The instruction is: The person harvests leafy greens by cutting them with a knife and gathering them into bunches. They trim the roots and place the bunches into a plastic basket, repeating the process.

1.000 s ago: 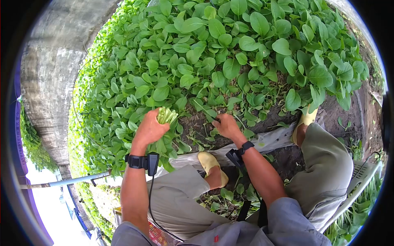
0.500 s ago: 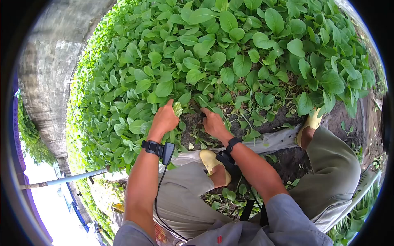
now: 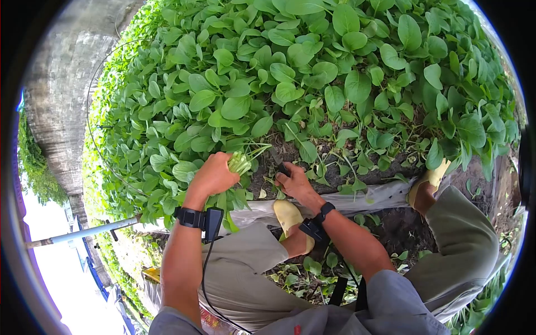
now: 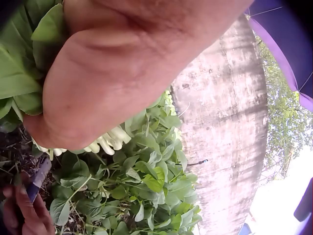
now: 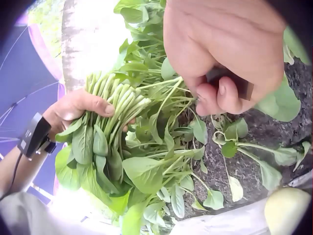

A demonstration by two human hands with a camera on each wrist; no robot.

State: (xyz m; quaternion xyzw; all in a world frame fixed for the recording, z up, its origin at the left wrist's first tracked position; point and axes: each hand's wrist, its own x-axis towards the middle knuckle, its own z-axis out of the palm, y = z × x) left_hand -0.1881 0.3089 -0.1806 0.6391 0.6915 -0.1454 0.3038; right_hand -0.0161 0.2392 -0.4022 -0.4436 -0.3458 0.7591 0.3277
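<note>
My left hand [image 3: 214, 177] grips a thick bunch of leafy greens [image 5: 117, 100], its pale cut stem ends all on one side and broad leaves hanging below. A couple of longer stems stick out of the bunch toward the right in the head view. In my right hand [image 3: 298, 185] is a knife [image 4: 43, 172], fingers curled round its dark handle [image 5: 239, 88]. Its blade shows in the left wrist view, angled over the soil just right of the bunch. Both hands are low at the near edge of the leafy bed [image 3: 234, 106], a short gap between them.
Loose leaves and stalks litter the soil [image 3: 329, 173] right of my hands. A pale plastic sheet [image 3: 357, 202] edges the bed, with yellow shoes [image 3: 287, 215] beside it. A concrete wall [image 3: 67, 100] stands at left, near a metal pole [image 3: 84, 237].
My left hand reached forward into the plants with its index finger out, then drew back with the bunch, longer stems now protruding. The right hand shifted slightly nearer my body and turned, showing the knife handle.
</note>
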